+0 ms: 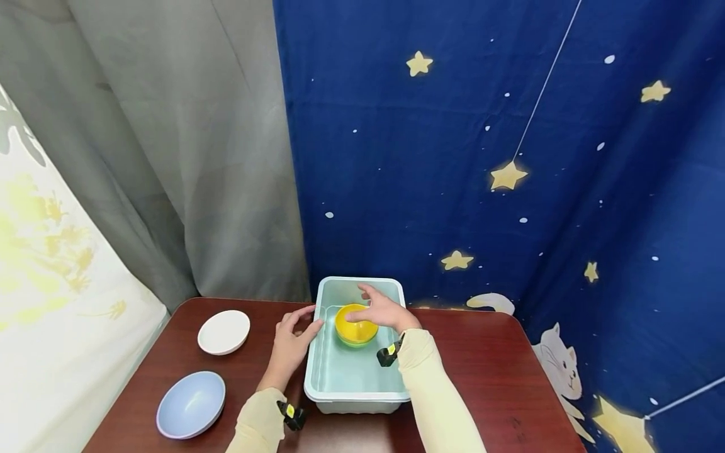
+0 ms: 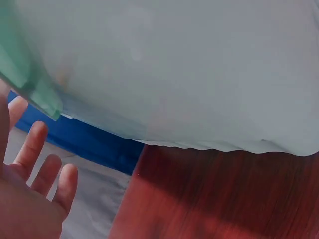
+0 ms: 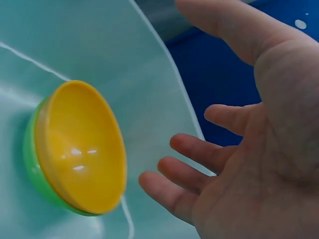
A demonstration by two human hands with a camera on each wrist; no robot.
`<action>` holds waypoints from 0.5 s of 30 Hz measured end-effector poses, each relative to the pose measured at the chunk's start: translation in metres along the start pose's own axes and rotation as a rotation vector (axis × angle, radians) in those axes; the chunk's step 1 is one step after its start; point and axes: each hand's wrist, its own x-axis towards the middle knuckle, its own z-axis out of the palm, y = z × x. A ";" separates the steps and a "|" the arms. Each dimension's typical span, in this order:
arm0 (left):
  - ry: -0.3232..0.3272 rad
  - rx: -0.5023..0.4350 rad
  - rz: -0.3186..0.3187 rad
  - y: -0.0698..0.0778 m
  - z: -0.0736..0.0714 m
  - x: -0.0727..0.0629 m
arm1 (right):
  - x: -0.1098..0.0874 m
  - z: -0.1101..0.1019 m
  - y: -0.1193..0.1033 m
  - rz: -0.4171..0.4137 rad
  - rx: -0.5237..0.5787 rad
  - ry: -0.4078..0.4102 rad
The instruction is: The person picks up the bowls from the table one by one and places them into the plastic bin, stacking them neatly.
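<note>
A yellow bowl (image 1: 358, 326) sits nested in a green bowl (image 1: 354, 343) on the floor of a pale teal plastic tub (image 1: 351, 377). My right hand (image 1: 385, 310) is over the tub just above the bowls, fingers spread and apart from the yellow bowl (image 3: 87, 149) in the right wrist view. The green bowl's side (image 3: 36, 164) shows beneath it there. At the tub's left rim, my left hand (image 1: 293, 340) has its fingertips right at the edge, its fingers loosely extended. In the left wrist view, the left hand's fingers (image 2: 35, 147) are beside the tub's wall.
A white bowl (image 1: 223, 332) and a light blue bowl (image 1: 191, 406) stand on the left side of the dark red wooden table (image 1: 470, 358). Behind the table hang a grey curtain (image 1: 238, 189) and a blue curtain with stars (image 1: 396, 189).
</note>
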 end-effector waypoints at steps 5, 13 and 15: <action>0.051 0.001 0.034 0.002 -0.009 -0.005 | -0.010 -0.013 -0.007 -0.001 -0.005 -0.016; -0.018 0.161 0.057 0.005 -0.039 -0.013 | -0.027 -0.028 -0.003 -0.033 -0.036 0.064; -0.024 0.211 0.065 0.007 -0.048 -0.014 | -0.033 -0.031 -0.001 -0.037 -0.040 0.094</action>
